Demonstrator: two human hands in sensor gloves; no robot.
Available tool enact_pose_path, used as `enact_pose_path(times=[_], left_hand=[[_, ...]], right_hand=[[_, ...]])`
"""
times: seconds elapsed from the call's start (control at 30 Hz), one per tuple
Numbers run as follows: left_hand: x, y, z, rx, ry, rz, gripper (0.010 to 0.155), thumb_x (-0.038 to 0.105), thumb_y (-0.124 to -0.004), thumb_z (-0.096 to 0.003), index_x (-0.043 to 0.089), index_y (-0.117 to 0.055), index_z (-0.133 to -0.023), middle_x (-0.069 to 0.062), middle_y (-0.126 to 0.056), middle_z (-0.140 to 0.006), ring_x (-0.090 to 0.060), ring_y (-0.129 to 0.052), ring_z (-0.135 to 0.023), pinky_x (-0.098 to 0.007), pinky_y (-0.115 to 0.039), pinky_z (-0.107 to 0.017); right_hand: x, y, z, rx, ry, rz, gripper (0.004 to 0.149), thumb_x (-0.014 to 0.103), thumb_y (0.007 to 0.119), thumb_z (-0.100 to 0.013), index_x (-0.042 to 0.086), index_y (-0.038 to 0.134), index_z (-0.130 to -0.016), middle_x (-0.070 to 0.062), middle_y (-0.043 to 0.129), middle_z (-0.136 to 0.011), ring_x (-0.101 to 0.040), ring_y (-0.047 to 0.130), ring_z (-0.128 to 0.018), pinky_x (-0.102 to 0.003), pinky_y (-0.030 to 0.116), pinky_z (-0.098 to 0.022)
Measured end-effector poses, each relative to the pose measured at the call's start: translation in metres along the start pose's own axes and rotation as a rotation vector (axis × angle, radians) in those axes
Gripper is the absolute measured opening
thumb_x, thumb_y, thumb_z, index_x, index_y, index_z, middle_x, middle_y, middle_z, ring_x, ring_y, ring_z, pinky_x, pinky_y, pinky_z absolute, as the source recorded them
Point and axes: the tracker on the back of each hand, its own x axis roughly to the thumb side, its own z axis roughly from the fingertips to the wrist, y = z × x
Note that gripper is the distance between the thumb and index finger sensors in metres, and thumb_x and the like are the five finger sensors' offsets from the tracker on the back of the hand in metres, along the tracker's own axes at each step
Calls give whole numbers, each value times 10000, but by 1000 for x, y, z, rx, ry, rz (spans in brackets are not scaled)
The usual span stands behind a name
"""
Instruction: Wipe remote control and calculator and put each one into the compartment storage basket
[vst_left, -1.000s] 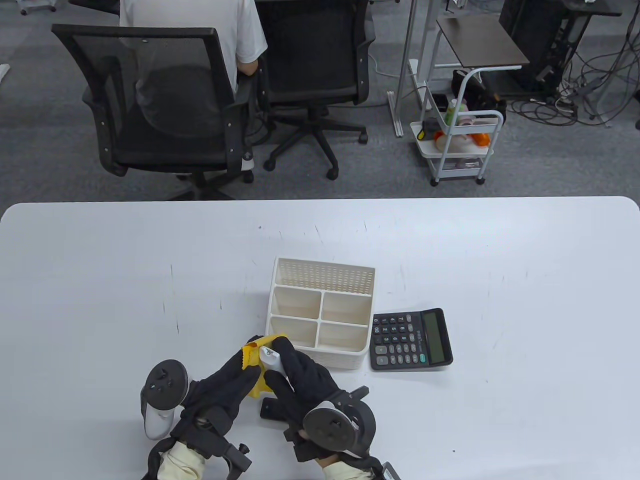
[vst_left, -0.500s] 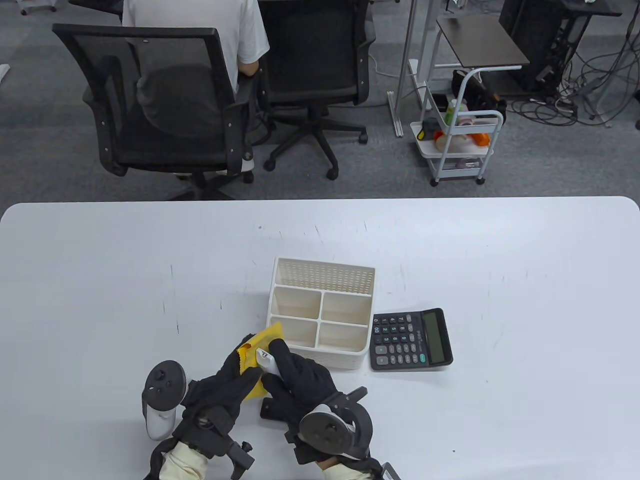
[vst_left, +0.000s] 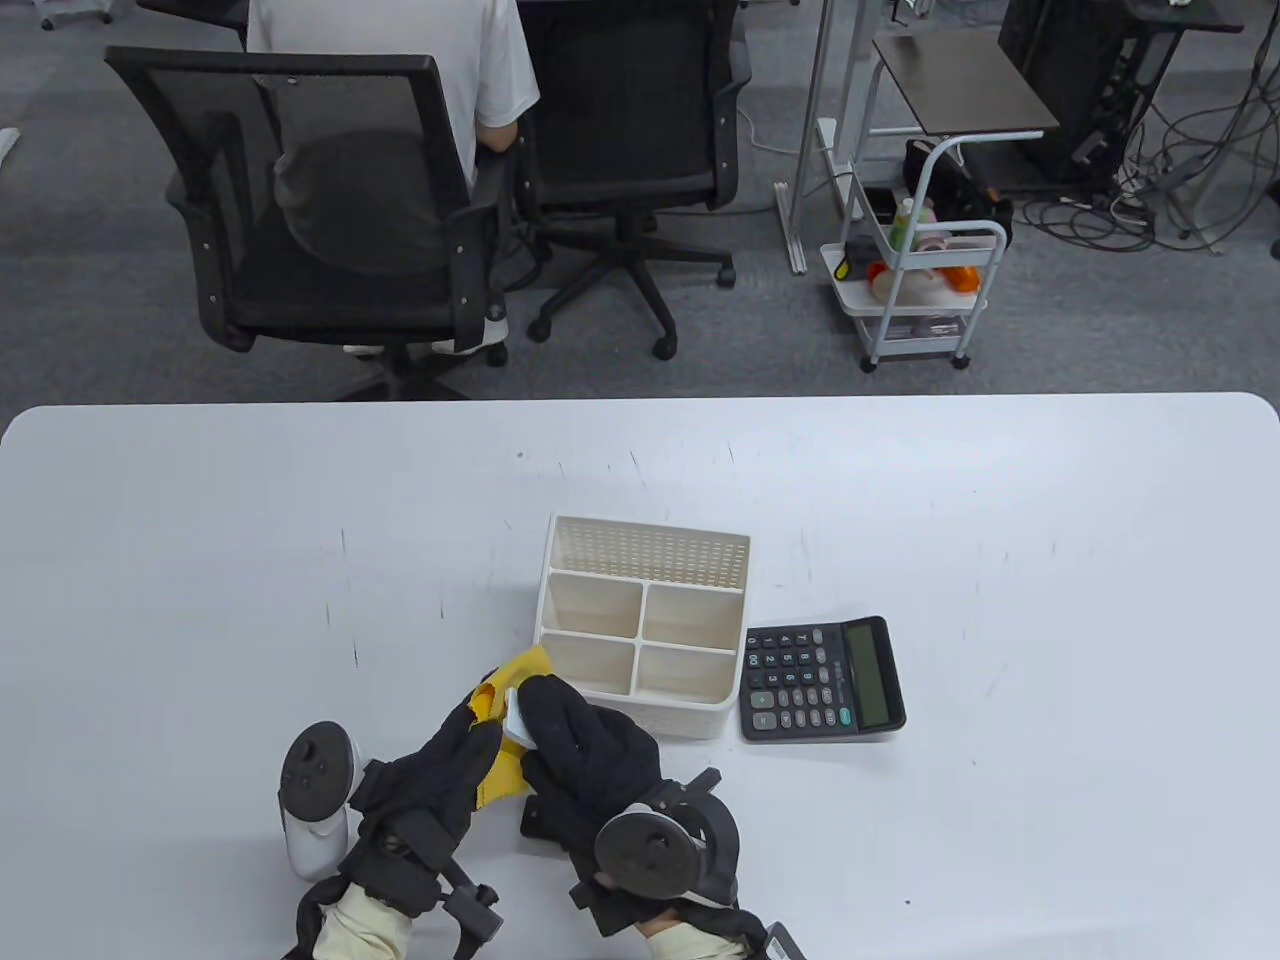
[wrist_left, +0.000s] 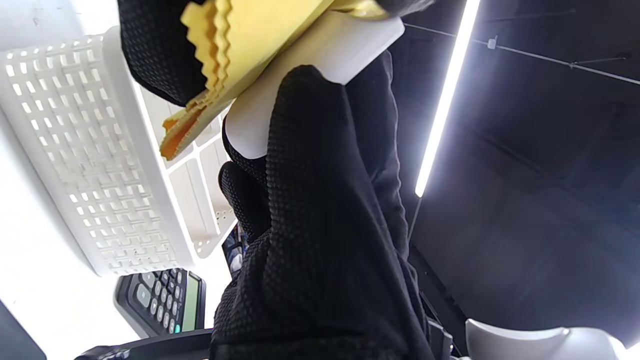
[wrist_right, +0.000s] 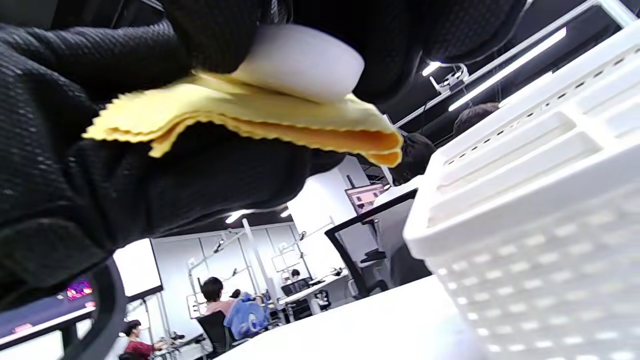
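Wiping is going on over the near table edge: against half a second ago, the yellow cloth (vst_left: 497, 735) is sitting lower along the remote control (wrist_left: 280, 105), its far corner drawn back from the compartment storage basket (vst_left: 560, 535), so the stroke looks to be running toward the person. The right hand (vst_left: 590, 745) is curling around the white remote from above, while the left hand (vst_left: 440, 775) is pinching the cloth against its underside. The calculator (vst_left: 822, 678) is lying unwiped just right of the basket.
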Motion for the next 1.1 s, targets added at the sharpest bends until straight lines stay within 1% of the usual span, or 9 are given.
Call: enact_pose_path(times=[0.1,0.3,0.47,0.6,0.7,0.8,0.9,0.97,1.1], left_hand=[[0,-1,-1,-5,-7,-15,602,380,-564,-596,67,-445,-1095,-293,-643,-1052,-476,-823,-913,-511,-833,-626],[7,-7,0,-40,-48,-64,585,383,-581,-594,92,-497,-1094,-284,-608,-1072,-484,-793,-938,-525,-803,-648],[5,-7,-1,-17,-52,-26,588,401,-567,-598,132,-465,-1110,-271,-555,-1100,-483,-736,-973,-524,-770,-678],[3,-5,0,-17,-25,15,660,432,-640,-588,124,-333,-1084,-320,-433,-1094,-512,-676,-984,-531,-749,-691],[4,-2,1,46,4,-75,606,368,-664,-578,114,-405,-1063,-288,-598,-1054,-461,-815,-920,-486,-843,-632],[5,-5,0,-9,28,-67,608,355,-650,-583,83,-422,-1077,-276,-659,-1035,-450,-859,-892,-477,-868,-608],[3,-7,-1,-15,30,-48,606,354,-643,-586,82,-435,-1086,-280,-668,-1034,-454,-864,-887,-481,-866,-606],[3,-7,-2,-18,28,-40,620,357,-640,-589,76,-411,-1091,-287,-647,-1044,-464,-847,-898,-489,-855,-615],[5,-3,-1,37,16,-50,608,343,-630,-588,80,-415,-1092,-289,-650,-1044,-463,-858,-890,-486,-858,-613]], right_hand=[[0,-3,0,-33,15,36,593,297,773,-538,184,575,-1086,-189,784,-1019,-381,786,-761,-599,636,-576],[-11,-7,1,-70,187,-15,613,308,805,-522,147,596,-1076,-223,827,-952,-392,802,-718,-635,624,-566],[-4,-7,2,-76,93,0,619,314,818,-512,150,602,-1068,-221,827,-943,-384,810,-710,-635,627,-566],[10,-1,2,-63,-21,92,615,315,838,-500,163,630,-1058,-208,829,-941,-380,807,-714,-637,622,-572],[10,-1,1,-66,-6,104,619,315,851,-491,168,641,-1055,-202,826,-944,-377,810,-714,-634,625,-572],[4,-5,-1,-91,63,94,652,315,849,-492,124,617,-1070,-204,822,-941,-374,818,-712,-628,632,-570],[2,-5,1,-92,85,62,633,315,833,-501,119,624,-1066,-216,811,-945,-376,821,-705,-623,636,-566],[4,-2,1,-78,55,58,621,325,800,-518,119,609,-1073,-214,794,-957,-372,814,-711,-618,634,-568],[10,5,1,14,-5,-45,591,326,639,-594,79,513,-1116,-263,656,-1057,-432,722,-805,-664,565,-599]])
